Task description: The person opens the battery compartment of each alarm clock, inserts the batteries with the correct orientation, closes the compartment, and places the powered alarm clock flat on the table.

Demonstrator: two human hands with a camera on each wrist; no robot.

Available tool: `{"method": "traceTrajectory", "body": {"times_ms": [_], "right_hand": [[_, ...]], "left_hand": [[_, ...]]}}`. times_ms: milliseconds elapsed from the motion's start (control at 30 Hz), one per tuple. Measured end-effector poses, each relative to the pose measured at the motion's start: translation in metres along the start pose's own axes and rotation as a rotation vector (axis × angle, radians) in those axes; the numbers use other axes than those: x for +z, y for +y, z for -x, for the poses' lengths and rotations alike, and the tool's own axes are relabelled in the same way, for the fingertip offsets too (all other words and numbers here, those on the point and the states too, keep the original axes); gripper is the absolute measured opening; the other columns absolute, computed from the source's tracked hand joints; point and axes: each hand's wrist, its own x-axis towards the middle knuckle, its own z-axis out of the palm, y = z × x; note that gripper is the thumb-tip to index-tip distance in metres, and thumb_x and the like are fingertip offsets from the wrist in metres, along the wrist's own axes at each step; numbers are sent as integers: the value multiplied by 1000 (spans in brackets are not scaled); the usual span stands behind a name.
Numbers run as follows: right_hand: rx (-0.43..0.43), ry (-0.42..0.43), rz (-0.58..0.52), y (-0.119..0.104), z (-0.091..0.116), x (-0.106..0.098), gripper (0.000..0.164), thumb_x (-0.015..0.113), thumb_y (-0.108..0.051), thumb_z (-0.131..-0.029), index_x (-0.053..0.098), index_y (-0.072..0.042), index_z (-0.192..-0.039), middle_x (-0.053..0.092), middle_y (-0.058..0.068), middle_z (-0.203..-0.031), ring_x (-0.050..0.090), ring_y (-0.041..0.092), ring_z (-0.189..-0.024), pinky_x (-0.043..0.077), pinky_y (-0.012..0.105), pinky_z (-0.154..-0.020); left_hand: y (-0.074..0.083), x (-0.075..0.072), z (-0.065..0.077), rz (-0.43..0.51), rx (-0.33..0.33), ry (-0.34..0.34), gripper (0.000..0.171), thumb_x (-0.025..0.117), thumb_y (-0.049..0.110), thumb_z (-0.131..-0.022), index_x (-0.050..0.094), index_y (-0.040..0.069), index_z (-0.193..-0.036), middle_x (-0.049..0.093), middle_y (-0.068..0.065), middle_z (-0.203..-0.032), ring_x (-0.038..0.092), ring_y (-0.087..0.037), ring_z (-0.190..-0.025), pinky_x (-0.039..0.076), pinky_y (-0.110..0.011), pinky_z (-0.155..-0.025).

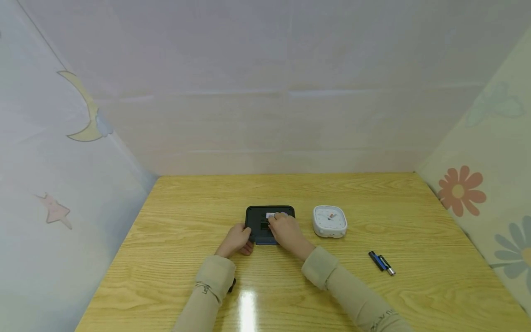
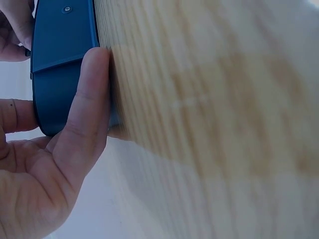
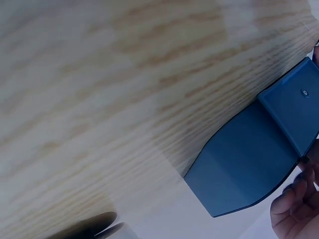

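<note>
A flat black device (image 1: 255,216) with rounded corners stands in the middle of the table, its back showing a pale label (image 1: 270,215) and a dark recess (image 1: 264,226). My left hand (image 1: 236,240) grips its near left corner, with a finger along the lower side in the left wrist view. Over the recess, my right hand (image 1: 286,230) has its fingers curled at the device's back. A small dark bit (image 3: 304,160) shows by those fingertips in the right wrist view; whether they pinch it is hard to tell. A screw (image 2: 67,9) sits in the device's blue-looking side.
Right of the device is a white alarm clock (image 1: 330,221). Farther right and nearer lie two batteries (image 1: 376,261) side by side. A small dark object (image 1: 232,285) is partly hidden by the left sleeve. A pale curtain (image 1: 265,129) hangs behind the wooden table (image 1: 186,203).
</note>
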Motion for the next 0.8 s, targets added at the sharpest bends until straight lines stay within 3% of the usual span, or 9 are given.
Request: {"method": "traceTrajectory", "body": {"times_ms": [133,333,600,800], "right_hand": [[-7,52,-22,1,2,-2,9,67,-18,-83,65,-9,-83,47,4,-77,46,17,-68,42,26,-55],[19,72,-99,5,3,-2,9,66,-16,-84,67,-7,-88,58,4,-83,53,18,-75,47,30,-63],[100,27,-296,12,9,-7,18,64,-12,-85,68,-4,-100,65,7,-86,61,18,-76,51,31,-67],[154,-19,-497,15,13,-14,17,64,-9,-84,69,-4,-100,67,8,-91,63,18,-80,52,32,-67]], "left_hand": [[0,-1,0,-2,2,-1,37,30,15,-97,45,-10,-118,59,-16,-71,59,-21,-54,52,-35,-50],[-1,-1,1,0,-2,-4,36,30,16,-97,46,-9,-117,59,-17,-72,59,-22,-55,52,-35,-51],[0,-1,3,-1,-1,-6,36,30,16,-97,44,-9,-120,58,-17,-73,59,-23,-56,52,-35,-51],[0,-1,2,12,3,-4,35,30,15,-97,45,-9,-118,58,-17,-73,59,-23,-56,52,-36,-51]]}}
